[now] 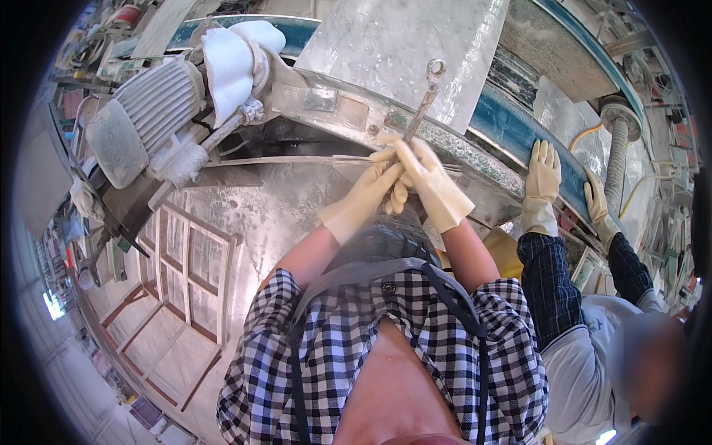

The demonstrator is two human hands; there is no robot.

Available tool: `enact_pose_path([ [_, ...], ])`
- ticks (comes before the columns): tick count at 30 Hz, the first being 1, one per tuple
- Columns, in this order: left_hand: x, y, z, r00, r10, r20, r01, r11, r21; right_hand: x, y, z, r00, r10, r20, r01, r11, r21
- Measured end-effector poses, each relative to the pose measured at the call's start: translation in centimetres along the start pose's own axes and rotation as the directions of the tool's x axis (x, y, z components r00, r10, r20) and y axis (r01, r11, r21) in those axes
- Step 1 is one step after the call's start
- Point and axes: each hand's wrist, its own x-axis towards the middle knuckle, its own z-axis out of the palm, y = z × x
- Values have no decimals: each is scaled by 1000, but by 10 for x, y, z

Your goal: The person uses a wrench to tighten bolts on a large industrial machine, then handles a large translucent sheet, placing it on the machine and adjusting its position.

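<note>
In front of my body I hold a dusty metal wrench (421, 113), tilted with its ring end up and away from me. My right hand (432, 183), in a cream rubber glove, is closed around the handle. My left hand (362, 199), gloved alike, is closed at the lower part of the handle, against the right one. The wrench's lower end is hidden among the gloved fingers. Just beyond my hands runs the worn metal edge (475, 157) of a machine bed.
A dusty ribbed motor (157, 104) stands at the left beside a white-wrapped part (228, 70). Beyond the edge lies a shiny grey sheet (404, 44) by a blue rail (512, 126). A wooden frame (189, 274) is low left. At right, a co-worker's gloved hands (543, 178) rest on the rail.
</note>
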Motion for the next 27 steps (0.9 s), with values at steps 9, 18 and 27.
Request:
enact_pose_path([
  [9, 35, 34, -47, 993, 48, 105, -64, 987, 148, 52, 8, -69, 566, -762, -316, 136, 464, -875],
  [18, 51, 50, -61, 983, 106, 147, -139, 963, 231, 71, 38, -90, 618, -772, -146, -314, -73, -947],
  [27, 233, 87, 9, 744, 656, 128, -541, 478, 692, 60, -7, -109, 770, -626, -121, -99, 71, -993],
])
